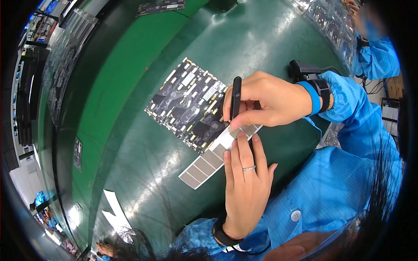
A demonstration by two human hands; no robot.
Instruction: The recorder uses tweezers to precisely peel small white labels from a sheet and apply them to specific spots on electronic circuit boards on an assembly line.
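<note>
My right hand (272,102) is closed around a slim black pen-like tool (236,98), held nearly upright; its lower tip is hidden by my fingers. Right thumb and fingertips meet the upper part of a white backing strip (224,140) bearing rows of grey rectangular stickers (201,165). One stretch of the strip shows bare white. My left hand (246,182) lies flat with fingers stretched out, its fingertips resting on the strip's edge. Beyond the strip, a dark panel of printed circuit boards (187,106) lies on the green mat, one corner touching or under the strip.
At the far edge lies another circuit board panel (161,7), with a small board piece (78,153) on the left. White paper scraps (115,213) sit at lower left. Clear trays (326,21) stand at upper right, near another person's blue sleeve (379,58).
</note>
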